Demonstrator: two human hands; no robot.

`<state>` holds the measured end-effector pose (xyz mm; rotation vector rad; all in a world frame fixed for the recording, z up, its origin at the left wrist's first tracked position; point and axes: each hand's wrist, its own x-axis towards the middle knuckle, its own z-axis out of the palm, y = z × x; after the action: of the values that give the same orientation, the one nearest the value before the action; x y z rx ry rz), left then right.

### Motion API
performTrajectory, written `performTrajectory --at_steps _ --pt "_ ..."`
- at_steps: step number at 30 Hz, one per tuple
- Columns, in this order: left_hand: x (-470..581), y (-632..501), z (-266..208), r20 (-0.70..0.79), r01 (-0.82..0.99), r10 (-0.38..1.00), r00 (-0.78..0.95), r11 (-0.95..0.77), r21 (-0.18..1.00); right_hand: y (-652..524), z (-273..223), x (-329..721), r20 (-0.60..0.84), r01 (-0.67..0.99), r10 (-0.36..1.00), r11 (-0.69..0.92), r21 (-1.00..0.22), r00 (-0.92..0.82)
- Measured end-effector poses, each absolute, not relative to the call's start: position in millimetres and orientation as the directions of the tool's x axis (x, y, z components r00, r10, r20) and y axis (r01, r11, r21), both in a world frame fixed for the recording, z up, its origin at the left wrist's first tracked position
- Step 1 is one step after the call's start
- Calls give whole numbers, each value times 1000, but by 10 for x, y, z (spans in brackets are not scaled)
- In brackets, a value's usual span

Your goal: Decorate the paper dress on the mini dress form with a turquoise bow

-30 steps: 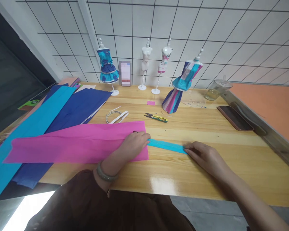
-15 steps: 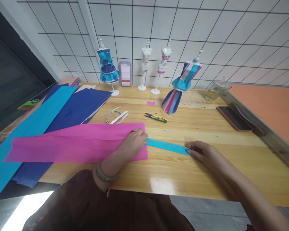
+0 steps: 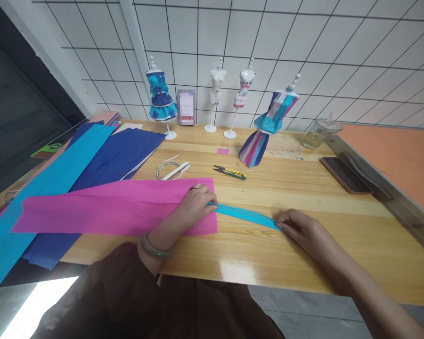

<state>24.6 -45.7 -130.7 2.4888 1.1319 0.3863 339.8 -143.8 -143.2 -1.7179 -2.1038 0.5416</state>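
The blue strip point(image 3: 247, 216) lies at the middle of the frame, slanting slightly downward toward the right, and a little more of it shows between the hands than a second ago. The left hand point(image 3: 195, 206) has drawn back a touch, so its fingertips now sit about at the right edge of the pink cloth point(image 3: 109, 212), pinching the strip's near end there. The right hand point(image 3: 304, 230), right of centre, has slid slightly outward and grips the other end between thumb and fingers. With both ends held, the strip looks fairly straight, which I judge leaves its length under control for the handwork; whether it is pulled taut is hard to tell. The pink cloth stays spread across the lower left, partly beneath the left hand, and the thread snips point(image 3: 233, 173) lie untouched above the strip.
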Motion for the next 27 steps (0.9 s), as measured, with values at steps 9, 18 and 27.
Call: performTrajectory --at_steps 9,18,27 --pt "207 -381 -1356 83 658 805 587 -534 531 -1497 -1494 3409 177 826 934 356 -436 -310" --pt "165 -331 -1406 125 609 809 574 -524 595 -1540 -1477 3379 212 837 925 376 -398 -315" --pt "146 -342 -1403 149 592 817 557 -516 619 -1558 -1483 3384 180 856 921 387 -343 -344"
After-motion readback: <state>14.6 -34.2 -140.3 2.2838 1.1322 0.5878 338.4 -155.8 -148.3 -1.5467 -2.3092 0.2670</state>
